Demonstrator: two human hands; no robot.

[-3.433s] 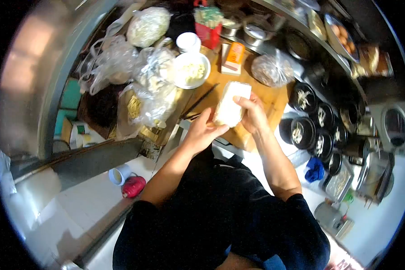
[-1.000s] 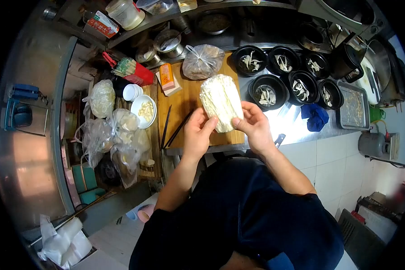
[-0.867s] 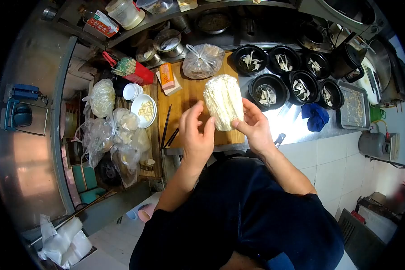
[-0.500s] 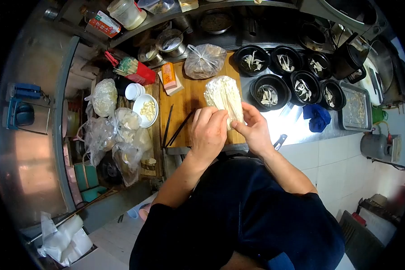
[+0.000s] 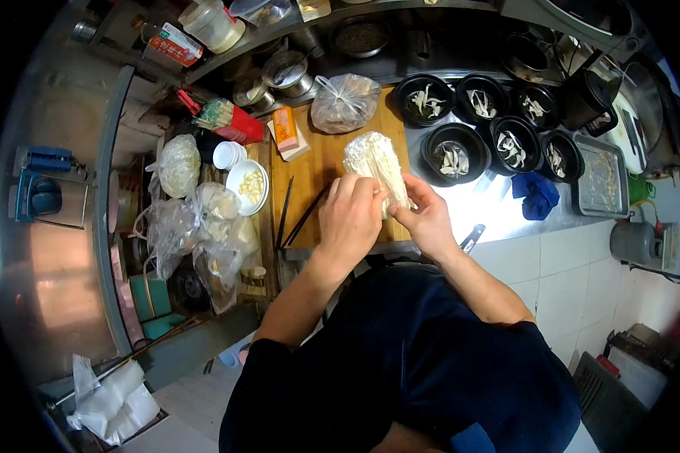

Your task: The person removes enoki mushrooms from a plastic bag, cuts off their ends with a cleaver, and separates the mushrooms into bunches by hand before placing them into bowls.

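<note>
A pale bundle of enoki mushrooms (image 5: 375,157), apparently in clear plastic wrap, is held between both hands above the wooden cutting board (image 5: 326,155). My left hand (image 5: 350,215) is closed at its lower left side, the fingertips pinching near the base. At the lower right my right hand (image 5: 426,217) grips it, thumb in front and fingers round the far side. Black chopsticks (image 5: 304,219) lie on the board just left of my left hand. Beyond my right hand, black bowls (image 5: 454,154) hold pale strips of food.
At the board's back sits a tied plastic bag (image 5: 345,103), with an orange box (image 5: 285,127) to its left. A white bowl of garlic cloves (image 5: 247,188) and bagged food (image 5: 217,202) stand left. A blue cloth (image 5: 535,196), knife handle (image 5: 472,238) and metal tray (image 5: 601,175) are right.
My left fingers have shifted slightly on the enoki wrap. The bundle stays in both hands over the board, and the whole view has moved a little.
</note>
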